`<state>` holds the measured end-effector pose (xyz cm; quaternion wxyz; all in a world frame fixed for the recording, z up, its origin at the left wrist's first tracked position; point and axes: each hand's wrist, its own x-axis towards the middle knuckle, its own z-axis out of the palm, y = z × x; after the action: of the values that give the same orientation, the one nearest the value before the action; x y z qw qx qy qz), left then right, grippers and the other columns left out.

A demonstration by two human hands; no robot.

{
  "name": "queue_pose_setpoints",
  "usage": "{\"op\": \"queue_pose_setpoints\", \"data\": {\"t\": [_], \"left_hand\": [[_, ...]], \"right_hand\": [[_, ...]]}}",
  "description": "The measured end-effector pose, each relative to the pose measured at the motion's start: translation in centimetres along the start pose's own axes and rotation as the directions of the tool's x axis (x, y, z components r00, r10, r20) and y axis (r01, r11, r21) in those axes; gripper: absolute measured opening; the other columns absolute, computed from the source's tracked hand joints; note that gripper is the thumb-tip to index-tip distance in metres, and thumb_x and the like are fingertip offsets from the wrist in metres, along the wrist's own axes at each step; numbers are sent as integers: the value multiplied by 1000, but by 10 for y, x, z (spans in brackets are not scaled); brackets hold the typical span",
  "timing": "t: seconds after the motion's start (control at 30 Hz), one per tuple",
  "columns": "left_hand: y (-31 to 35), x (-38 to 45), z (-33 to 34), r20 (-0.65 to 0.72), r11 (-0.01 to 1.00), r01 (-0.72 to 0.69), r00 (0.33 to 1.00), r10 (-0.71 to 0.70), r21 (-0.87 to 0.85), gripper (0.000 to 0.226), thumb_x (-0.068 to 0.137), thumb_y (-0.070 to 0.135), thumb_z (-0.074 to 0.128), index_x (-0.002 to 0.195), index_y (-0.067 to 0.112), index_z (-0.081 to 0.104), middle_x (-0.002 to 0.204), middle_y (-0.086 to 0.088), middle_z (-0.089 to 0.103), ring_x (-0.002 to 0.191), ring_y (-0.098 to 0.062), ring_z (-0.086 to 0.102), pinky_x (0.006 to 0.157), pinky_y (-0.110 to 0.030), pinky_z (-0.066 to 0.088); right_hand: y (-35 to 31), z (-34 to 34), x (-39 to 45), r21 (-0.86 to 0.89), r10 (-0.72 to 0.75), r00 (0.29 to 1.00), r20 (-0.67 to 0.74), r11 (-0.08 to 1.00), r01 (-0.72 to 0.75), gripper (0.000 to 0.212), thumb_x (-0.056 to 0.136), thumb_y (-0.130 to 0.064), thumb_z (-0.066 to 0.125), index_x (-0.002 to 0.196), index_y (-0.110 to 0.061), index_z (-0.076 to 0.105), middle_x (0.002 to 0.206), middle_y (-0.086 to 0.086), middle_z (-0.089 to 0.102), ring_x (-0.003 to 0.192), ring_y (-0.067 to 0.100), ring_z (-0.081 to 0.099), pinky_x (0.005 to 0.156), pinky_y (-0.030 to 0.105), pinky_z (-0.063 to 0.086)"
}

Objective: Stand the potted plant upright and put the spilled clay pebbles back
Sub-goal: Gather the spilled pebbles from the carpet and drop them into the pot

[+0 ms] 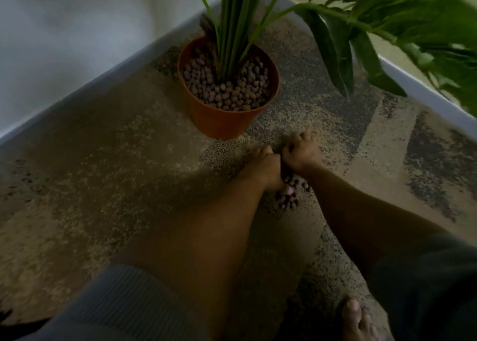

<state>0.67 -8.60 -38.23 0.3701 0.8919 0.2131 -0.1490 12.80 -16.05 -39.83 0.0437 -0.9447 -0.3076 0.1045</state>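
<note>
An orange pot (222, 120) stands upright on the carpet near the room's corner, filled with brown clay pebbles (227, 90) around green stems (237, 30). Just in front of the pot, my left hand (265, 167) and my right hand (300, 152) rest on the carpet side by side, fingers curled and cupped together around a small heap of spilled pebbles (289, 196). Some pebbles show in the gap between my wrists and below it; the rest are hidden under my hands.
White skirting (108, 74) and walls close the corner behind the pot. Long green leaves (402, 30) hang over the right side. The patterned beige carpet (116, 172) spreads to the left. My bare foot (358, 320) is at the bottom right.
</note>
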Motion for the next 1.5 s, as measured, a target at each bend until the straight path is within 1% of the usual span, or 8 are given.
{"op": "queue_pose_setpoints", "data": {"t": [0.4, 0.57, 0.83, 1.0, 1.1, 1.17, 1.33, 1.5], "left_hand": [[12, -39, 14, 23, 975, -44, 999, 40, 216, 75, 70, 41, 80, 130, 12, 47, 153, -15, 25, 143, -32, 19, 114, -43, 25], [7, -61, 24, -61, 989, 3, 998, 7, 149, 40, 87, 20, 64, 123, 13, 49, 144, -12, 36, 134, -29, 34, 102, -41, 39], [-3, -79, 18, -56, 993, 7, 998, -1, 119, 25, 88, 19, 55, 111, 8, 54, 114, -13, 58, 100, -27, 56, 76, -34, 45], [4, -81, 13, 47, 982, 125, 992, -119, -141, 14, 86, 23, 51, 79, 12, 57, 89, -12, 62, 81, -24, 59, 62, -29, 45], [4, -82, 12, 191, 711, 301, 954, -233, -636, 11, 90, 13, 48, 83, 14, 57, 97, -10, 59, 86, -18, 58, 69, -29, 52], [1, -86, 10, 291, 412, 374, 923, -252, -831, 16, 94, 6, 42, 93, 11, 58, 97, -8, 56, 86, -15, 56, 69, -23, 55], [0, -87, 8, 323, 59, 364, 882, -343, -930, 30, 101, 23, 39, 84, 10, 61, 72, -3, 64, 64, -9, 57, 59, -17, 49], [2, -87, -2, 318, -80, 313, 857, -405, -946, 39, 103, 28, 36, 74, 17, 59, 52, 6, 63, 41, 0, 57, 45, -10, 40]], "right_hand": [[15, 31, -113, -59, -72, 982, -173, 996, 63, 42, 98, -46, 27, 105, -17, 57, 108, 7, 53, 97, 23, 44, 84, 35, 39], [-3, 38, -153, -43, -15, 969, -246, 999, 5, 41, 102, -43, 25, 96, -17, 56, 99, 6, 52, 83, 16, 43, 69, 29, 39], [-28, 37, -160, 302, -63, 980, -189, 946, 119, 31, 103, -31, 39, 104, -7, 59, 99, 5, 43, 73, 14, 44, 65, 27, 36], [-28, 28, -154, 497, 58, 975, -213, 866, 57, 29, 100, -22, 48, 104, -1, 68, 99, 17, 60, 86, 26, 53, 75, 37, 45], [-32, 19, -150, 716, 266, 961, -70, 684, -138, 35, 101, -25, 46, 90, 0, 66, 85, 17, 63, 78, 30, 58, 71, 37, 47], [-37, 10, -148, 882, 371, 913, 173, 354, -311, 33, 100, -26, 46, 87, -1, 64, 74, 14, 62, 65, 24, 58, 62, 35, 49], [-46, -9, -140, 799, 96, 841, 533, -384, -463, 28, 99, -21, 36, 77, -12, 52, 71, 4, 48, 62, 14, 45, 59, 25, 39], [-54, -20, -138, 682, -1, 839, 545, -581, -444, 25, 97, -17, 39, 85, -8, 59, 78, 6, 59, 73, 13, 56, 75, 22, 50]]}}
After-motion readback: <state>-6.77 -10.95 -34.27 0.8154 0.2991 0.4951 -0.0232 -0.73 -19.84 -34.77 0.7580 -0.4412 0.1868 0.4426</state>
